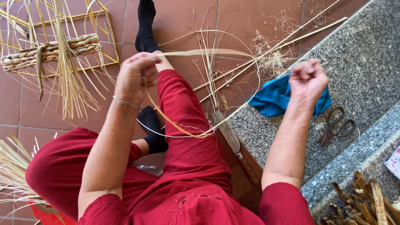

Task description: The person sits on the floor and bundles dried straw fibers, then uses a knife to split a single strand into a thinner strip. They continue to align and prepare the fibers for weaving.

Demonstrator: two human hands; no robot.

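My left hand [136,74] is closed around a long pale straw strip [208,52], raised over my red-trousered knee [179,104]. The strip runs right toward my right hand [307,78], whose fingertips pinch its other part above a blue cloth [273,99]. A loop of the same strip [179,127] hangs down below my left hand across my leg. A silver bracelet sits on my left wrist.
A knife [233,143] with a wooden handle lies on the granite step's edge [266,133]. Dark scissors [335,125] rest right of the cloth. A braided straw piece on a yellow wire frame [54,49] lies upper left. Loose straw [266,58] litters the tiled floor; wooden sticks [366,204] lower right.
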